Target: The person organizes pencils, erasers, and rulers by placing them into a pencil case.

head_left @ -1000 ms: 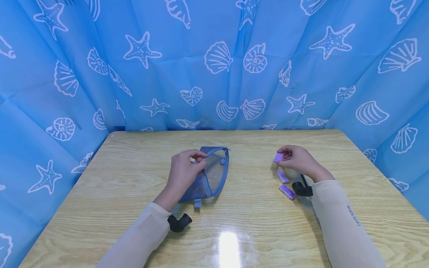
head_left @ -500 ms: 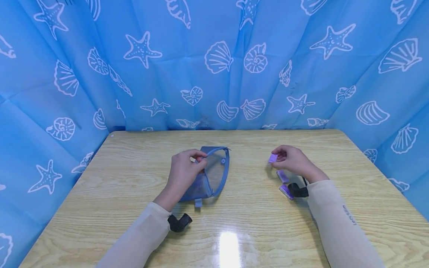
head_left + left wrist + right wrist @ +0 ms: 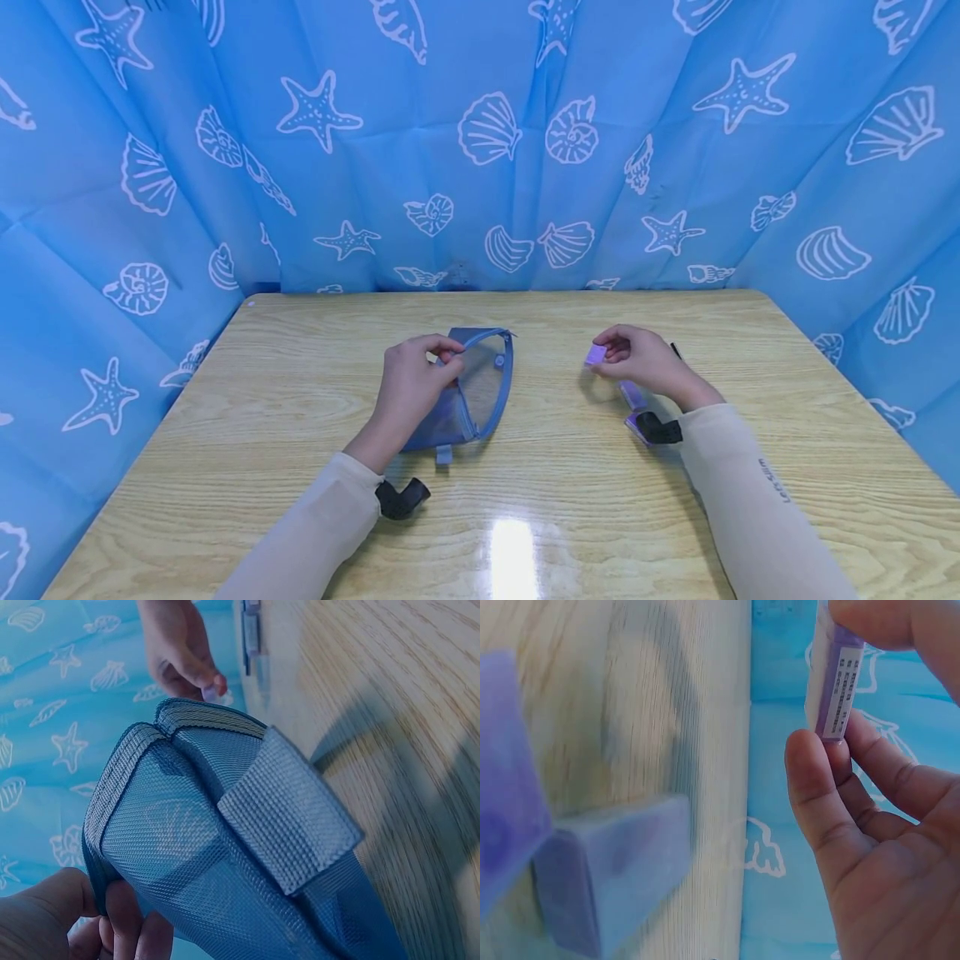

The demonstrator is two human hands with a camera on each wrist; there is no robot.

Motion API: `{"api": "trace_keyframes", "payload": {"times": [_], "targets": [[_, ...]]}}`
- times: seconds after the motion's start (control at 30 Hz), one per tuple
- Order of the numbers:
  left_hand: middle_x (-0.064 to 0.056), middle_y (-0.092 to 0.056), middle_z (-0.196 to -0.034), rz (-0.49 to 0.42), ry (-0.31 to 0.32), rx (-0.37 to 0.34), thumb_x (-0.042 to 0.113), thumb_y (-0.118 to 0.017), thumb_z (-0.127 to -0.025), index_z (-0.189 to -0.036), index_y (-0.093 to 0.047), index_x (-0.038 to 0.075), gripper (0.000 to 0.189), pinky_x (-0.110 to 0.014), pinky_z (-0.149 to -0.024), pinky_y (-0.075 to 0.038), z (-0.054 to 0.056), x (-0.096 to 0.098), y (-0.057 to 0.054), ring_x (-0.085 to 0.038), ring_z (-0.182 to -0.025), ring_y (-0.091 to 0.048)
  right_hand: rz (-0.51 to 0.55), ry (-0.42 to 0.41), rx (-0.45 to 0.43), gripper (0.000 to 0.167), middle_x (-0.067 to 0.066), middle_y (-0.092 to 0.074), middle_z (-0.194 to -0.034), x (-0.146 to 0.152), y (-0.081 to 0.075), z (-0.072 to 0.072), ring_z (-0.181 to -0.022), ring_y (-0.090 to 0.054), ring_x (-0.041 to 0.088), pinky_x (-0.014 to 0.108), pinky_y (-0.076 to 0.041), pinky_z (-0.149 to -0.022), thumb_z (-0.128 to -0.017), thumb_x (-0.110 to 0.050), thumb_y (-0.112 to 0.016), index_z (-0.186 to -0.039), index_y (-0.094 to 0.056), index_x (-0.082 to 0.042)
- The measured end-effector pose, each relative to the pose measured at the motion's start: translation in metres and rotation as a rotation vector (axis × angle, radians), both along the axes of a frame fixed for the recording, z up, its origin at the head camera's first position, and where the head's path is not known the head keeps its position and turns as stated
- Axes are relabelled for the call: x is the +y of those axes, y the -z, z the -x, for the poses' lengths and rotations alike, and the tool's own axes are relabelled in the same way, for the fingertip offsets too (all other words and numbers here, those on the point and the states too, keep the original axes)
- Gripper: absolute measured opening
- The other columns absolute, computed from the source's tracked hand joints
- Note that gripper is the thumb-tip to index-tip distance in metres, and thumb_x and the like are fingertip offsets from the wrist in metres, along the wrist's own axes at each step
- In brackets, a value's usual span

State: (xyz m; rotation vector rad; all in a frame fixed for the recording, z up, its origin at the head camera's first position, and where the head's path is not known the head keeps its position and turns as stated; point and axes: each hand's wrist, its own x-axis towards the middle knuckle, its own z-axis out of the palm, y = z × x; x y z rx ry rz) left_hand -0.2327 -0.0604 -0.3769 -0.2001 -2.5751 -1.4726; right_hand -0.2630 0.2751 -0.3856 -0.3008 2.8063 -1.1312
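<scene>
My left hand (image 3: 418, 371) pinches the rim of a blue mesh zipper pouch (image 3: 442, 421), whose mouth gapes toward the right. In the left wrist view the zipper edge and a fabric tab (image 3: 292, 814) of the pouch show close up. My right hand (image 3: 641, 360) pinches a small purple eraser (image 3: 596, 356) between thumb and fingers, above the table. Its white printed label (image 3: 841, 694) faces the right wrist camera. Two more purple erasers lie below that hand: one (image 3: 632, 395) partly behind the hand, the other (image 3: 634, 425) partly behind the black wrist mount.
A thin dark item (image 3: 677, 350) shows just behind the right wrist, mostly hidden. The wooden table (image 3: 300, 333) ends at a blue curtain (image 3: 480, 167) with shells and starfish. Black camera mounts (image 3: 401, 498) stick out from both wrists.
My right hand has moved left with the eraser, toward the pouch, and its wrist mount now covers more of the lower eraser. The left hand and pouch have stayed put.
</scene>
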Motion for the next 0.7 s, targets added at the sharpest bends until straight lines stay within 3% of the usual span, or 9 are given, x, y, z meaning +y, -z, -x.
{"api": "trace_keyframes", "payload": {"times": [0.7], "targets": [[0.002, -0.064, -0.075, 0.000, 0.000, 0.006, 0.013, -0.067, -0.086, -0.092, -0.076, 0.018, 0.012, -0.029, -0.050, -0.051, 0.000, 0.001, 0.001, -0.007, -0.057, -0.067, 0.043, -0.033, -0.009, 0.048, 0.014, -0.064, -0.106, -0.013, 0.000, 0.000, -0.095, -0.063, 0.022, 0.030, -0.053, -0.082, -0.084, -0.019, -0.076, -0.123, -0.058, 0.003]]}}
